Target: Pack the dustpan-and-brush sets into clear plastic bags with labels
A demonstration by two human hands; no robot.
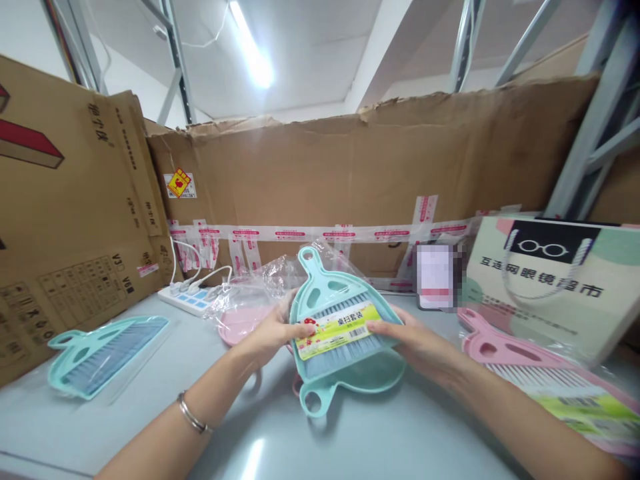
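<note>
Both my hands hold a teal mini broom and dustpan set (345, 333) just above the grey table (280, 440). My left hand (273, 333) grips its left edge, thumb on the yellow-green label (340, 329). My right hand (413, 340) grips the right edge, thumb on the label's other end. The brush lies on the dustpan, its handle pointing away from me, and the dustpan's handle points toward me. A bracelet (193, 415) is on my left wrist.
Another teal brush (107, 353) lies at the left. A pink dustpan in clear plastic (240, 317) sits behind my left hand. A bagged pink set (545, 380) lies at the right by a paper bag (555, 280). A white power strip (187, 297) lies before cardboard walls (350, 180).
</note>
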